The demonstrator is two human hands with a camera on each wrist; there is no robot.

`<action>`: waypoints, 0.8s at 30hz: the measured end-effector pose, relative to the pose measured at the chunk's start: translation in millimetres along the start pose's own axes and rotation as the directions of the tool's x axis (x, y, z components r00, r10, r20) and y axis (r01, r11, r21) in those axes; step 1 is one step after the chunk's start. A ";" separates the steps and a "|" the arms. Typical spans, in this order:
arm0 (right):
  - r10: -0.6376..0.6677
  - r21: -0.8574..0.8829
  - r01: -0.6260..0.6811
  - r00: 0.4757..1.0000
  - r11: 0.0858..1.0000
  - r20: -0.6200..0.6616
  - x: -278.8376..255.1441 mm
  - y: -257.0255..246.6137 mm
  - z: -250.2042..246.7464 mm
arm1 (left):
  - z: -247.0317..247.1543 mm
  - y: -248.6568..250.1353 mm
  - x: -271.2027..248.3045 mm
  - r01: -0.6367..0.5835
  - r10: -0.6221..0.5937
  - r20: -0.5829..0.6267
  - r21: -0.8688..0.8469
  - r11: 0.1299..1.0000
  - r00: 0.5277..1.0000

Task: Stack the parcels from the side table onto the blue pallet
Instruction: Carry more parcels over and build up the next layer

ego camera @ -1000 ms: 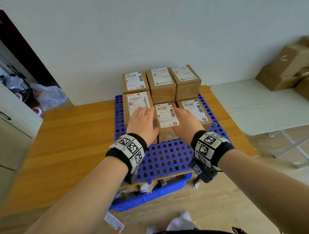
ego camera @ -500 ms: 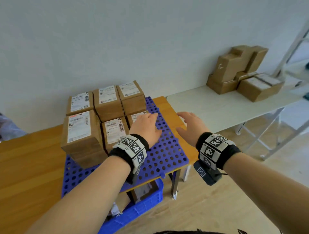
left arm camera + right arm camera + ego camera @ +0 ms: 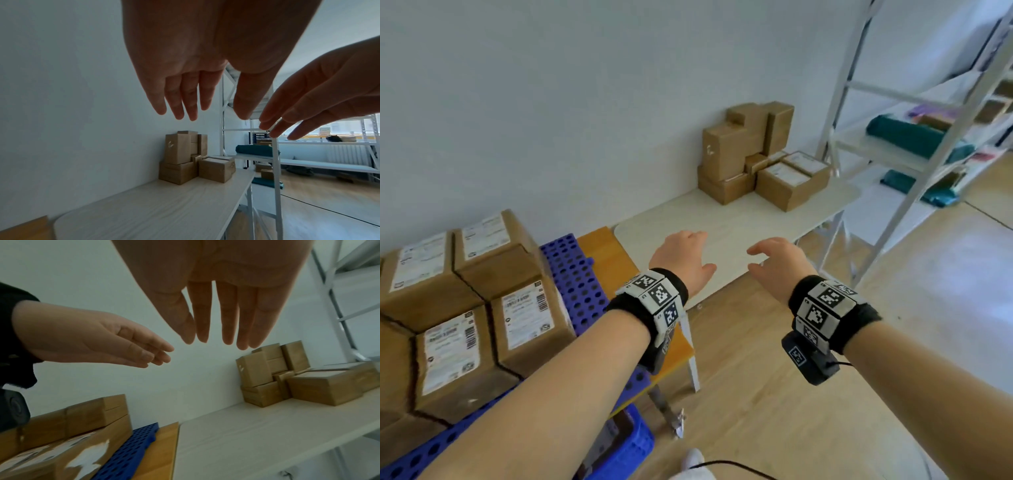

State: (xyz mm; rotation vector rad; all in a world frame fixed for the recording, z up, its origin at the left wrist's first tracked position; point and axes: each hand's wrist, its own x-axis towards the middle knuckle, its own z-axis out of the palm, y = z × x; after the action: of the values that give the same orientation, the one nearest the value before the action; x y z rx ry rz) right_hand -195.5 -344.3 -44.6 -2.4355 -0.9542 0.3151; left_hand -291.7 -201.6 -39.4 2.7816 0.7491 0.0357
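Several brown labelled parcels stand packed together on the blue perforated pallet at the left. More brown parcels are piled at the far end of the white side table against the wall. My left hand and right hand hover empty over the near end of that table, palms down, fingers relaxed and straight. In the left wrist view the left hand points toward the parcel pile. In the right wrist view the right hand does the same.
The pallet lies on a wooden table that abuts the side table. A white metal shelving rack with teal bundles stands right of the side table. A blue crate sits on the floor under the wooden table.
Both hands have left the parcel on the pallet and swung right, out over the side table. My view has turned right with them toward the parcel pile.
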 end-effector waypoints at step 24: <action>0.256 -0.102 -0.251 0.966 0.963 0.042 279.0 182.2 -58.4 | 73.0 98.4 327.4 -0.130 0.131 0.229 -0.020 0.991 0.965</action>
State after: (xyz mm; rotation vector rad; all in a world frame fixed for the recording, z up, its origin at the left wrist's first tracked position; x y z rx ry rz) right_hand 133.6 -288.9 -100.4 -2.6546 -0.6925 0.4366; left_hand 46.9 -138.6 -99.1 2.7625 0.5063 -0.2551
